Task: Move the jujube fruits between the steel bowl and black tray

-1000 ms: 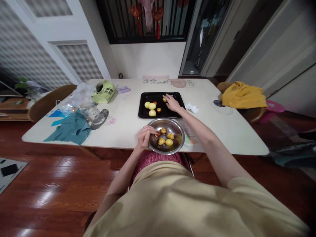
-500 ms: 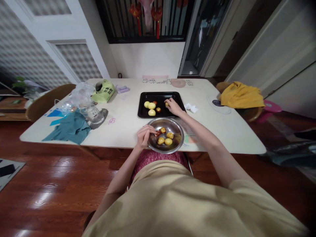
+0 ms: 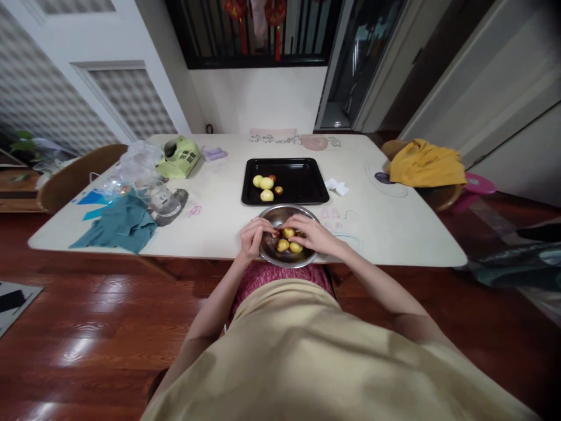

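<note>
In front of me a shiny metal bowl (image 3: 290, 263) stands at the table's near edge with several yellow and red-brown fruits, which look like jujubes, inside. My left hand (image 3: 255, 235) reaches over the bowl's left rim, its fingers closed on a red-brown jujube (image 3: 276, 233). From the right, my right hand (image 3: 309, 231) is over the bowl, fingers and thumb curled around a yellowish jujube (image 3: 288, 233); it partly hides the fruit beneath. Beyond the bowl lies a black baking tray (image 3: 302, 181), with several more jujubes (image 3: 266, 183) gathered at its left.
On the white table (image 3: 219, 222), a teal cloth (image 3: 123, 225), clear plastic bags (image 3: 140, 161) and a green bag (image 3: 180, 158) lie at left. A crumpled white tissue (image 3: 337, 187) sits right of the tray. A yellow garment (image 3: 425, 164) hangs on the right chair.
My right hand has moved from the tray back to the bowl, and the jujube it held at the tray's right side is gone from there. My left hand remains at the bowl.
</note>
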`<control>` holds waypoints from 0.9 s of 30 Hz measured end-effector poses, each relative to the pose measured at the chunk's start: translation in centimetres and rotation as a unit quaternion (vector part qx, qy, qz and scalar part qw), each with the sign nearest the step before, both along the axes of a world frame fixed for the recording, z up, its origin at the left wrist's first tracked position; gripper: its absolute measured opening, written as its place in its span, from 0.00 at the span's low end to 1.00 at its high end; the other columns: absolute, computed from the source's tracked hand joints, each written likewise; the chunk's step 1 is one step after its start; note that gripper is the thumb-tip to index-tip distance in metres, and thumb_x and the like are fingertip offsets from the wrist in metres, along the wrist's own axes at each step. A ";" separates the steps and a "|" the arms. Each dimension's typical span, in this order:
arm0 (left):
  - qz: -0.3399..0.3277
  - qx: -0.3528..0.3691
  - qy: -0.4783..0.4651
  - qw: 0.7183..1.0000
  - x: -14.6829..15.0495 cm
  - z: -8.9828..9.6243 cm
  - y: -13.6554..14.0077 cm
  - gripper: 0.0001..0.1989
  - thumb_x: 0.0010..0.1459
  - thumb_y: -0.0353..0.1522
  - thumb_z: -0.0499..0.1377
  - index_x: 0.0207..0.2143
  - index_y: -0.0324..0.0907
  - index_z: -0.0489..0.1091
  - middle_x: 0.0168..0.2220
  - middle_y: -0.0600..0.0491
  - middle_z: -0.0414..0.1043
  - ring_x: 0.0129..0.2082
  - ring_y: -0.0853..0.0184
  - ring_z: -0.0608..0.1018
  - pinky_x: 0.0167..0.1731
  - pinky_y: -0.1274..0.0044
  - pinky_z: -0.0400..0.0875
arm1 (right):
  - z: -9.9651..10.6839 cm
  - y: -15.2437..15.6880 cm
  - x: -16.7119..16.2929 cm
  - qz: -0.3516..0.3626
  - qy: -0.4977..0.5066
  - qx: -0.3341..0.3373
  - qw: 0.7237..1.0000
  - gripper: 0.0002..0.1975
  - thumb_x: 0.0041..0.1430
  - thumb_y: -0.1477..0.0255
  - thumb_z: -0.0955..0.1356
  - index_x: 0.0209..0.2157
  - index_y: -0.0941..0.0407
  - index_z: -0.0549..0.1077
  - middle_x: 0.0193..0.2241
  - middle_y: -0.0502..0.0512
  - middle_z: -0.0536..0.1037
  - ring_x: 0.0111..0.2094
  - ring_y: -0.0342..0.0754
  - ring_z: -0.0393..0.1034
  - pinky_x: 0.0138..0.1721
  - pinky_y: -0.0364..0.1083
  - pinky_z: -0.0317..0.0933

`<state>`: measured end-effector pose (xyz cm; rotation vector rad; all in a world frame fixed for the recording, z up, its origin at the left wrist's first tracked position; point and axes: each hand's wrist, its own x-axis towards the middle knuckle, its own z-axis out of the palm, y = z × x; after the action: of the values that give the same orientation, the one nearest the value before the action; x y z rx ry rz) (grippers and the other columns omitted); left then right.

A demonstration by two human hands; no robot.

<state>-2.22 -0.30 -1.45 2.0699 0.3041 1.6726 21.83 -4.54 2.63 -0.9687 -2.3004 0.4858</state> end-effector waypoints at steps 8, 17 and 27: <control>0.012 -0.018 0.013 1.000 -0.2 0.1 -0.1 0.26 0.78 0.40 0.48 0.33 0.41 0.80 0.32 0.47 0.81 0.36 0.61 0.82 0.41 0.65 0.76 | -0.4 0.8 -0.5 0.003 -0.021 -0.016 1.000 0.19 0.63 0.76 0.76 0.55 0.53 0.83 0.48 0.62 0.83 0.51 0.57 0.77 0.57 0.58 0.70; 0.009 -0.020 0.015 1.000 -0.2 0.2 -0.1 0.26 0.78 0.40 0.48 0.34 0.41 0.80 0.32 0.48 0.81 0.36 0.61 0.82 0.42 0.65 0.75 | -0.7 0.8 -0.3 -0.001 -0.013 -0.020 1.000 0.14 0.64 0.75 0.75 0.50 0.54 0.85 0.48 0.62 0.86 0.51 0.57 0.79 0.57 0.57 0.71; 0.055 -0.023 0.134 0.989 -1.1 2.9 2.8 0.11 0.74 0.35 0.58 0.43 0.42 0.80 0.42 0.46 0.82 0.47 0.59 0.81 0.52 0.64 0.74 | -1.8 -0.3 2.0 -0.170 0.174 0.111 0.964 0.11 0.72 0.65 0.68 0.40 0.52 0.84 0.38 0.58 0.85 0.42 0.56 0.79 0.48 0.58 0.74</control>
<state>-3.35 2.54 1.47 2.2814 0.5478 1.4297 23.80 -4.86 0.86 -1.0453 -1.7846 0.2237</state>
